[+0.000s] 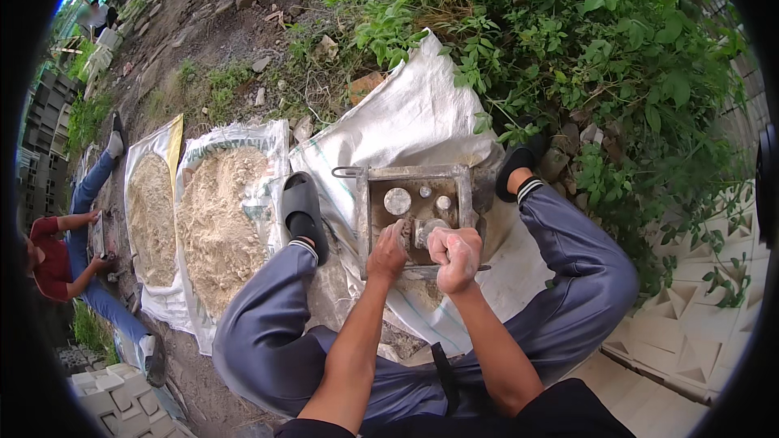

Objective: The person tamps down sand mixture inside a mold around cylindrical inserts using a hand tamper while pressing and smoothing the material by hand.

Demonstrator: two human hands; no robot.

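Observation:
A rectangular metal mould frame [363, 223] lies between my feet, with grey-brown powder in it. Three round metal pieces show inside: a large disc [398, 201], a small disc [425, 191] and another small one [443, 203]. My left hand [388, 251] is at the frame's near side, its fingers bent together and reaching over the edge; what they hold, if anything, is hidden. Dusty and closed in a fist, my right hand [456, 258] is above the near right corner. A thick round grey piece [425, 233] shows right against this fist; whether it is gripped is hidden.
A white woven sack [414, 113] lies under the mould. To the left, two spread sacks carry pale powder heaps [219, 211] [152, 207]. A co-worker in a red shirt [55, 239] sits farther left. Leafy plants [584, 57] and patterned blocks [690, 300] stand at right.

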